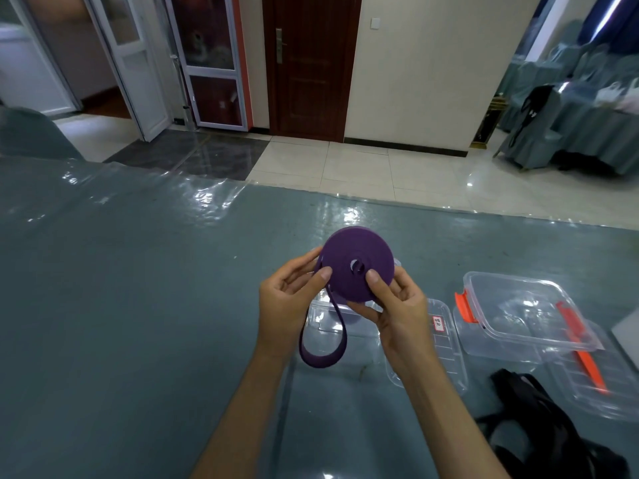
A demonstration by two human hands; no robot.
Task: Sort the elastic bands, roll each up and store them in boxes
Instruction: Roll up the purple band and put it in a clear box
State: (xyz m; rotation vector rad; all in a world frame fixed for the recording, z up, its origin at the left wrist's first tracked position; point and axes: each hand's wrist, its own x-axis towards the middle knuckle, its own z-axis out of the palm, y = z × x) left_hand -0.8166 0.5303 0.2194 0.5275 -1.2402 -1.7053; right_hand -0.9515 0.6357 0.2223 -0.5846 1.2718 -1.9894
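Note:
A purple elastic band is wound into a flat coil that I hold up above the table. My left hand pinches the coil's left edge with thumb and fingers. My right hand grips its lower right edge, thumb on the face. A loose loop of the band hangs down below my left hand. Directly beneath the coil sits a clear plastic box, partly hidden by my hands.
A clear lid lies right of that box. Farther right, a clear box with orange latches rests on another lid. A black band lies tangled at the bottom right. The table has a grey-blue, plastic-covered top.

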